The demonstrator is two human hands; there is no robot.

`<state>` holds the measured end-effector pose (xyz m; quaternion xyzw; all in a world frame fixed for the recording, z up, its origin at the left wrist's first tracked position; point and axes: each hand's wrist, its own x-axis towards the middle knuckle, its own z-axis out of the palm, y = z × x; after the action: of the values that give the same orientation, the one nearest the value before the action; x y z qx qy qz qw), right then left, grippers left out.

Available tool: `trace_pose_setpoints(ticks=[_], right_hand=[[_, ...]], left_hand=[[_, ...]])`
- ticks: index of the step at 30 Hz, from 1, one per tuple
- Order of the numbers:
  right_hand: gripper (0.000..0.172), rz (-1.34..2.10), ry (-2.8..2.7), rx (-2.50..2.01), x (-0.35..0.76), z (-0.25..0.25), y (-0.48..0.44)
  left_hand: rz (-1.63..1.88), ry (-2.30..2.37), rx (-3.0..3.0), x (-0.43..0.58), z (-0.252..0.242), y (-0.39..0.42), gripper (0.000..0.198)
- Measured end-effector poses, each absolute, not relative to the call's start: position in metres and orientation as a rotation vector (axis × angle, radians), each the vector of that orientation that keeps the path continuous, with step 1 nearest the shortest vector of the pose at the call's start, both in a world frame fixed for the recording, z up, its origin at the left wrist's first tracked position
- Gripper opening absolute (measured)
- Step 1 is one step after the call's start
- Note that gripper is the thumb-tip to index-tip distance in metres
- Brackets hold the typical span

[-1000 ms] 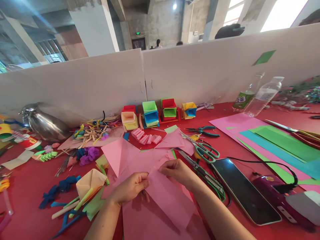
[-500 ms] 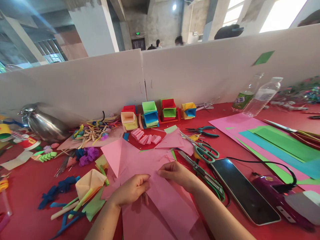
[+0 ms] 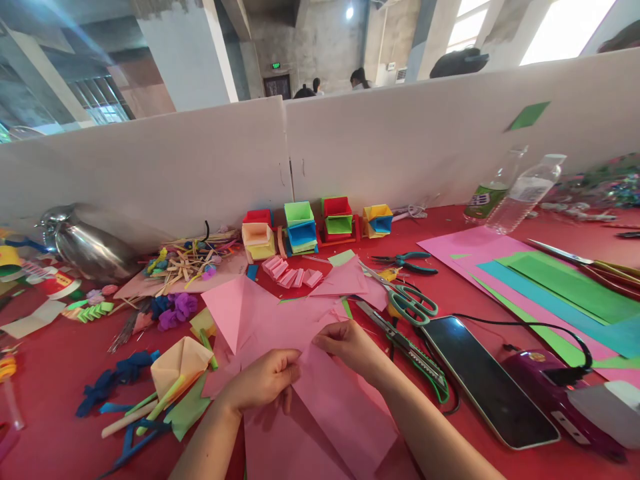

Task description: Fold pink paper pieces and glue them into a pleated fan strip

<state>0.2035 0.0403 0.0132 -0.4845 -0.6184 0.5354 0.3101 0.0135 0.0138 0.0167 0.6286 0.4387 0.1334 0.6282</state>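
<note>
Between my two hands is a folded sheet of pink paper (image 3: 345, 407), raised over more pink paper (image 3: 280, 440) on the table. My left hand (image 3: 267, 380) pinches its left edge between thumb and fingers. At its top corner, my right hand (image 3: 350, 343) grips the paper with thumb and forefinger. A folded pink piece (image 3: 227, 310) stands up beyond my left hand. Several small pleated pink strips (image 3: 290, 273) lie farther back. Right of my right hand are a green box cutter (image 3: 405, 347) and grey-green scissors (image 3: 410, 300).
A phone (image 3: 493, 380) and a purple power strip (image 3: 560, 400) lie at the right. Colourful paper boxes (image 3: 300, 230) stand along the white partition (image 3: 200, 167). Pliers (image 3: 407, 262), bottles (image 3: 527, 193) and coloured sheets (image 3: 560, 287) lie back right; a metal jug (image 3: 95, 247) lies back left.
My right hand has shifted very slightly left and up with the paper's corner. My left hand keeps its place, and the rest looks the same.
</note>
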Motion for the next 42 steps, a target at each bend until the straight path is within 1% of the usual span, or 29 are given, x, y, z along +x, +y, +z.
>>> trace_pose_setpoints(ticks=[7, 12, 14, 17, 20, 23, 27, 33, 38, 42], right_hand=[[0.023, 1.379, -1.669, -1.285, 0.206, 0.018, 0.038], [0.015, 1.35, -1.687, -1.29, 0.205, 0.021, 0.036], [0.014, 1.34, -1.701, -1.283, 0.202, 0.022, 0.035], [0.013, 1.331, -1.724, -1.269, 0.198, 0.022, 0.033], [0.013, 1.325, -1.744, -1.256, 0.195, 0.021, 0.032], [0.015, 1.313, -1.759, -1.247, 0.194, 0.021, 0.031], [0.019, 1.292, -1.754, -1.246, 0.192, 0.023, 0.032], [0.015, 1.288, -1.754, -1.263, 0.204, 0.028, 0.039], [0.017, 1.166, -1.769, -1.321, 0.231, 0.028, 0.05], [0.02, 0.983, -1.787, -1.359, 0.235, 0.031, 0.05]], left_hand=[[0.35, 1.031, 1.482, 0.011, 0.01, 0.017, 0.03], [0.369, 1.073, 1.568, 0.005, 0.013, 0.018, 0.036], [0.43, 1.106, 1.634, 0.008, 0.015, 0.017, 0.037], [0.626, 1.222, 1.732, 0.016, 0.015, 0.014, 0.037], [0.828, 1.305, 1.796, 0.025, 0.014, 0.012, 0.032], [0.895, 1.269, 1.792, 0.028, 0.015, 0.012, 0.023], [0.959, 1.286, 1.671, 0.027, 0.019, 0.015, 0.024], [1.114, 1.399, 1.56, 0.011, 0.021, 0.023, 0.023], [1.217, 1.471, 1.506, -0.006, 0.016, 0.033, 0.021], [1.239, 1.484, 1.51, -0.007, 0.013, 0.035, 0.021]])
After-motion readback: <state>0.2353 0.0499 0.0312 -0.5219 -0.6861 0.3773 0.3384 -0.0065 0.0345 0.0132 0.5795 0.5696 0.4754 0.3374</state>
